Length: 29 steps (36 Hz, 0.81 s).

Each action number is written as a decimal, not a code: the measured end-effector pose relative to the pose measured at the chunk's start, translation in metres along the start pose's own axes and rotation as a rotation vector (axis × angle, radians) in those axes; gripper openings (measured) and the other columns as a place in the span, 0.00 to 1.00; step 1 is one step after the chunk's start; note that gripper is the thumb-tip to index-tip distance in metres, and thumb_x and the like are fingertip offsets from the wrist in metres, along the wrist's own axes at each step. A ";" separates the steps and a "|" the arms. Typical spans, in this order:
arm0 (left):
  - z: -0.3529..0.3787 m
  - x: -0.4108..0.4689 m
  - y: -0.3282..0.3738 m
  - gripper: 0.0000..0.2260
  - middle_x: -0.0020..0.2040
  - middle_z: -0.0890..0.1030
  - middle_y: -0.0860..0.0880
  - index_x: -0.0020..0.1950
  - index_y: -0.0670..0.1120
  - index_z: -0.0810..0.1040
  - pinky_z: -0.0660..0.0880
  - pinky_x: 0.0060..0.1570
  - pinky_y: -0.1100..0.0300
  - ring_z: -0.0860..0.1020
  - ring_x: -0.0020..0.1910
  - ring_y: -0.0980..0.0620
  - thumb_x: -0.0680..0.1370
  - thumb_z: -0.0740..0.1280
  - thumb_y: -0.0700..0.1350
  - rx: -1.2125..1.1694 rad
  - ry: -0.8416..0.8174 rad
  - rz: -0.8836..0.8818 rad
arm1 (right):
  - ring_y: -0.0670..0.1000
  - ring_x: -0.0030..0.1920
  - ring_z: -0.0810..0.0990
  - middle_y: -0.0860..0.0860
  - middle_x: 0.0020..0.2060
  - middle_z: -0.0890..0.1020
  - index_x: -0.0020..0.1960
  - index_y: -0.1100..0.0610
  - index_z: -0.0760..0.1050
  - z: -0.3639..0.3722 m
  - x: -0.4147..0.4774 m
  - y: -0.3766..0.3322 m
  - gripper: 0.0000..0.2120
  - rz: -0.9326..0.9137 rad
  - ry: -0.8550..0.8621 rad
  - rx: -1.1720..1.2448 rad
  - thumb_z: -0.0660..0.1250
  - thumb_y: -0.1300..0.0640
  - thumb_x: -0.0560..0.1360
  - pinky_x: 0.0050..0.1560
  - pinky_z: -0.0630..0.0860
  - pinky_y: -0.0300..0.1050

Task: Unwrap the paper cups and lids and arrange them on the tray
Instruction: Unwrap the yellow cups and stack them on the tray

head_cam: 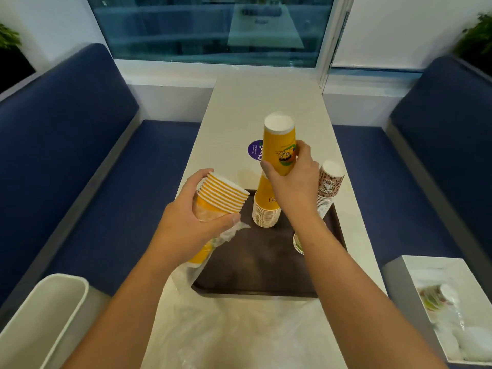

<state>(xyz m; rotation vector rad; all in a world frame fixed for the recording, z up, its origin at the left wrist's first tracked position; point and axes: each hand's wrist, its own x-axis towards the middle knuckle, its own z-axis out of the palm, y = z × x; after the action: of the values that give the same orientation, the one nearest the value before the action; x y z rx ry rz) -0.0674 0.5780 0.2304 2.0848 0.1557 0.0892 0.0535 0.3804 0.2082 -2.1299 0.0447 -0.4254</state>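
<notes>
My left hand (197, 217) grips a tilted stack of yellow paper cups (222, 194), still partly in its clear plastic wrap (229, 233), above the left edge of the dark brown tray (261, 262). My right hand (292, 179) holds the upper part of a tall upside-down yellow cup stack (279, 145) that stands on the tray at its far side. A brown patterned cup stack (328, 182) stands upside down at the tray's far right corner. Beside my right forearm, a small cup or lid pile (298, 243) shows only partly.
Loose clear plastic (239, 334) lies on the white table (266, 102) in front of the tray. A white bin (45, 315) stands at lower left. A white box (452, 302) with wrapped items sits at lower right. Blue benches flank the table.
</notes>
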 end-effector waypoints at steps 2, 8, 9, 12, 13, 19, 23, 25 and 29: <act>0.004 0.004 -0.002 0.39 0.61 0.73 0.69 0.75 0.69 0.61 0.73 0.43 0.72 0.77 0.57 0.61 0.70 0.78 0.61 -0.003 0.002 -0.015 | 0.54 0.62 0.78 0.48 0.64 0.79 0.73 0.49 0.65 0.009 -0.004 0.008 0.35 0.074 -0.042 0.023 0.76 0.40 0.73 0.60 0.79 0.52; 0.013 0.009 -0.004 0.41 0.63 0.73 0.65 0.76 0.67 0.61 0.73 0.46 0.71 0.77 0.57 0.59 0.67 0.76 0.64 -0.006 -0.007 -0.048 | 0.59 0.62 0.79 0.55 0.62 0.79 0.69 0.56 0.64 0.026 -0.017 0.034 0.30 0.255 -0.260 -0.090 0.75 0.47 0.76 0.53 0.76 0.51; 0.014 0.010 -0.005 0.41 0.64 0.74 0.64 0.76 0.67 0.61 0.73 0.46 0.70 0.77 0.58 0.59 0.67 0.76 0.65 -0.003 -0.009 -0.053 | 0.61 0.63 0.79 0.56 0.64 0.78 0.71 0.57 0.62 0.027 -0.019 0.037 0.32 0.274 -0.294 -0.108 0.75 0.48 0.76 0.56 0.77 0.54; 0.015 0.011 -0.007 0.42 0.65 0.74 0.62 0.77 0.66 0.61 0.73 0.47 0.69 0.78 0.57 0.57 0.66 0.75 0.66 0.003 -0.015 -0.069 | 0.64 0.71 0.72 0.57 0.75 0.69 0.80 0.57 0.53 0.027 -0.022 0.035 0.42 0.255 -0.290 -0.176 0.74 0.47 0.76 0.67 0.74 0.61; 0.015 0.011 -0.007 0.42 0.65 0.74 0.62 0.78 0.66 0.61 0.73 0.47 0.69 0.78 0.58 0.56 0.66 0.75 0.66 0.006 -0.018 -0.072 | 0.63 0.73 0.70 0.57 0.76 0.66 0.81 0.56 0.53 0.024 -0.025 0.029 0.42 0.211 -0.222 -0.177 0.73 0.47 0.77 0.69 0.73 0.61; 0.015 0.009 -0.007 0.43 0.65 0.74 0.61 0.78 0.67 0.59 0.76 0.50 0.65 0.78 0.59 0.53 0.68 0.75 0.67 0.042 -0.028 -0.074 | 0.46 0.61 0.73 0.44 0.61 0.76 0.64 0.49 0.75 -0.005 -0.042 -0.020 0.17 -0.169 -0.149 0.089 0.60 0.40 0.82 0.60 0.75 0.47; 0.013 0.004 -0.001 0.42 0.64 0.75 0.60 0.79 0.66 0.60 0.78 0.52 0.64 0.79 0.57 0.53 0.68 0.74 0.67 0.043 -0.038 -0.042 | 0.44 0.61 0.74 0.44 0.59 0.78 0.60 0.50 0.79 -0.018 -0.054 -0.036 0.16 -0.243 -0.542 0.134 0.60 0.41 0.83 0.57 0.72 0.35; 0.010 0.000 0.002 0.42 0.65 0.76 0.59 0.79 0.66 0.60 0.80 0.56 0.58 0.80 0.58 0.51 0.68 0.74 0.67 0.048 -0.038 -0.037 | 0.45 0.59 0.77 0.45 0.56 0.79 0.58 0.52 0.80 -0.020 -0.059 -0.038 0.14 -0.275 -0.556 0.173 0.61 0.44 0.83 0.56 0.75 0.36; 0.005 -0.009 0.004 0.43 0.64 0.76 0.58 0.78 0.65 0.61 0.82 0.56 0.57 0.80 0.57 0.51 0.66 0.75 0.68 0.056 -0.029 -0.011 | 0.44 0.50 0.80 0.45 0.47 0.81 0.52 0.52 0.79 -0.028 -0.064 -0.045 0.07 -0.274 -0.590 0.298 0.64 0.53 0.85 0.48 0.77 0.37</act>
<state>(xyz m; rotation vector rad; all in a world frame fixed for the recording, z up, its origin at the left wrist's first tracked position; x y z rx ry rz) -0.0751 0.5704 0.2317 2.1398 0.1542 0.0486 -0.0211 0.3953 0.2407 -1.8906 -0.6144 0.0545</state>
